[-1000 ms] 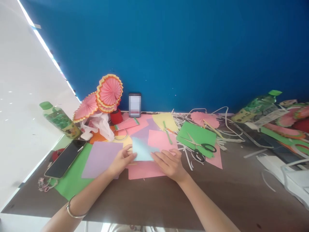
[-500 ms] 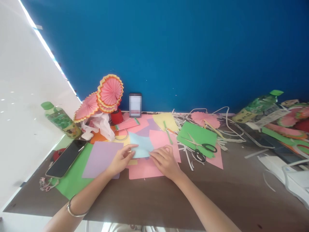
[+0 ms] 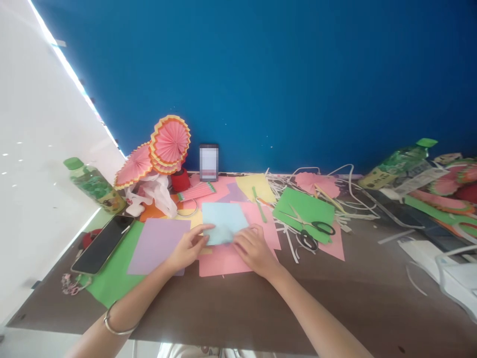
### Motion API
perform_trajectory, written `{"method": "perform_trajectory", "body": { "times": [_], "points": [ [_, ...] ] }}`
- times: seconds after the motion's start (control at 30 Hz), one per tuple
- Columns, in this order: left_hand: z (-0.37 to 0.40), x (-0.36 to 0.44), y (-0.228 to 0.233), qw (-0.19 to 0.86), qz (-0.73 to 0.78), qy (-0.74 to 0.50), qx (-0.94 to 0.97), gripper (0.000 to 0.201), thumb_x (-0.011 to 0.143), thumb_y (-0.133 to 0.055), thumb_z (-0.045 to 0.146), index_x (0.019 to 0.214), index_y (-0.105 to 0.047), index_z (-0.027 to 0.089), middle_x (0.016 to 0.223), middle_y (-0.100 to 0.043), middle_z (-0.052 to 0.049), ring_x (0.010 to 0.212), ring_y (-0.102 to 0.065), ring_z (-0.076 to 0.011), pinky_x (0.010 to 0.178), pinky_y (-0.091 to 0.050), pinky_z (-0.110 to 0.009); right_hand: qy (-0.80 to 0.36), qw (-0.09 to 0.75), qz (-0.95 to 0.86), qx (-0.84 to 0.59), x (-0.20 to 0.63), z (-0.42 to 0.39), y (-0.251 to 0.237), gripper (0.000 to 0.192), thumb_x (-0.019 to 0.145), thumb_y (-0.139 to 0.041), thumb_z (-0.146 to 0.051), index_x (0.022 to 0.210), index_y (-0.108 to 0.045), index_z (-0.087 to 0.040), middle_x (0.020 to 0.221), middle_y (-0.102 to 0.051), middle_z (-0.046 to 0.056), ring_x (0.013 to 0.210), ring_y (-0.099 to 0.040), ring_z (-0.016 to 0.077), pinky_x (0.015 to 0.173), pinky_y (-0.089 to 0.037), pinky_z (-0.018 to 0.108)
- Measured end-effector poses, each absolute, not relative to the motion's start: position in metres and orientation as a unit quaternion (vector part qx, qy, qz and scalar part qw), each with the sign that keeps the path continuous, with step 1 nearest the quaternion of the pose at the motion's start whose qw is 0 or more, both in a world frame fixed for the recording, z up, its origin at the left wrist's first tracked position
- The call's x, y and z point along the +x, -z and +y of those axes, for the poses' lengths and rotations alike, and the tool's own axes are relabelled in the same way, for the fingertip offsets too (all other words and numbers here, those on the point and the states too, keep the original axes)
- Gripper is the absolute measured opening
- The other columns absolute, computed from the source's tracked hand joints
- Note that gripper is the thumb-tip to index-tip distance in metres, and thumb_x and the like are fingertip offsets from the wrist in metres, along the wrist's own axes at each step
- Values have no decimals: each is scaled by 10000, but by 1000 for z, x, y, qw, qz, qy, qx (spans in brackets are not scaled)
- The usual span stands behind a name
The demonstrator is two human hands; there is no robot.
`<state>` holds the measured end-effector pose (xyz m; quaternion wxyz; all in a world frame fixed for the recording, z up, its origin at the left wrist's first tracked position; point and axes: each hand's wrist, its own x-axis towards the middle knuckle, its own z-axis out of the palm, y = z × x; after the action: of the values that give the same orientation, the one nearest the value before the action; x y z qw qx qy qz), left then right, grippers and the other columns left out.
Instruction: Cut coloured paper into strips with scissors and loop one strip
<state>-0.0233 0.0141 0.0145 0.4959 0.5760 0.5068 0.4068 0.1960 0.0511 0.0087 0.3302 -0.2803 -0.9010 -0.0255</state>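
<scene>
One light blue sheet (image 3: pixel 224 222) lies at the middle of the brown table (image 3: pixel 335 303), on top of pink paper (image 3: pixel 223 258), and it now reads as a fuller, nearly square shape where a second ago it showed a folded, pointed outline; that suggests the paper has been opened or flattened between the hands, so the folding work looks to be at a pressing or re-squaring stage; the left hand (image 3: pixel 188 247) pinches the sheet's near left corner, fingers closed on its edge, while the right hand (image 3: pixel 253 248) lies flat with fingers pressing the near right edge, the two hands close together but not touching; a purple sheet (image 3: pixel 156 243) sits just left of the left hand, over green paper beside a dark phone (image 3: pixel 102 243); scissors (image 3: pixel 313 226) rest on a green sheet (image 3: pixel 303 209) to the right; pink paper fans (image 3: pixel 167 141) stand near the blue wall.
</scene>
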Motion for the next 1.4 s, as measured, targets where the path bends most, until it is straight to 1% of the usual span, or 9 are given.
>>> {"method": "perform_trajectory", "body": {
  "times": [0.1, 0.2, 0.37, 0.43, 0.57, 0.77, 1.0, 1.3, 1.4],
  "points": [
    [15, -20, -16, 566, 478, -435, 511, 418, 793, -524, 419, 1150, -524, 202, 988, -550, -46, 769, -559, -137, 720, -520, -311, 98, 324, -905, -258, 199, 49, -11, 218, 850, -385, -49, 748, -522, -185, 716, -601, -4, 696, -521, 106, 821, -296, 331],
    [15, -18, -15, 612, 462, -454, 454, 456, 759, -576, 408, 1166, -506, 214, 1119, -513, -61, 845, -578, -165, 762, -528, -356, 149, 330, -900, -242, 201, 46, -16, 209, 837, -430, -33, 757, -543, -188, 755, -624, 5, 759, -544, 115, 827, -300, 328],
    [16, -18, -14, 620, 446, -463, 449, 511, 701, -663, 323, 1173, -485, 239, 1249, -436, -68, 848, -589, -158, 790, -515, -366, 148, 340, -895, -246, 199, 45, -21, 139, 819, -511, -68, 808, -573, -192, 776, -635, 8, 759, -553, 125, 802, -313, 323],
    [16, -19, -14, 603, 456, -455, 471, 521, 692, -670, 317, 1171, -477, 248, 1244, -439, -68, 780, -585, -131, 724, -520, -330, 129, 352, -891, -258, 198, 46, -19, 76, 824, -537, -128, 827, -579, -191, 758, -631, 7, 725, -544, 124, 784, -312, 321],
    [16, -20, -16, 578, 466, -432, 512, 523, 707, -651, 314, 1185, -448, 252, 1080, -529, -57, 640, -539, -84, 579, -470, -239, 92, 361, -881, -291, 197, 48, -14, 42, 835, -543, -195, 827, -584, -189, 705, -607, -2, 655, -510, 115, 747, -298, 314],
    [13, -19, -16, 580, 449, -420, 535, 523, 739, -614, 292, 1217, -403, 257, 918, -534, -20, 621, -524, -80, 617, -463, -246, 54, 348, -885, -305, 197, 50, -10, 156, 865, -493, -207, 739, -584, -188, 792, -615, 24, 713, -521, 125, 734, -281, 323],
    [13, -18, -14, 587, 420, -427, 545, 496, 749, -608, 260, 1207, -419, 249, 1051, -482, -48, 688, -540, -79, 640, -454, -232, -27, 366, -878, -307, 190, 47, -8, 92, 856, -501, -223, 837, -589, -205, 814, -618, 18, 754, -550, 129, 760, -320, 322],
    [12, -18, -16, 564, 426, -415, 573, 451, 770, -584, 304, 1196, -455, 232, 998, -508, -50, 746, -532, -111, 695, -472, -268, -130, 364, -865, -320, 187, 45, -6, 82, 791, -560, -168, 727, -561, -219, 812, -596, 10, 821, -560, 157, 759, -399, 326],
    [13, -19, -16, 540, 451, -415, 576, 389, 797, -539, 348, 1166, -492, 234, 1066, -502, -62, 810, -516, -132, 699, -487, -262, -151, 363, -862, -319, 187, 45, -6, 22, 789, -578, -197, 793, -569, -216, 831, -598, 14, 837, -557, 161, 764, -402, 331]
  ]
}}
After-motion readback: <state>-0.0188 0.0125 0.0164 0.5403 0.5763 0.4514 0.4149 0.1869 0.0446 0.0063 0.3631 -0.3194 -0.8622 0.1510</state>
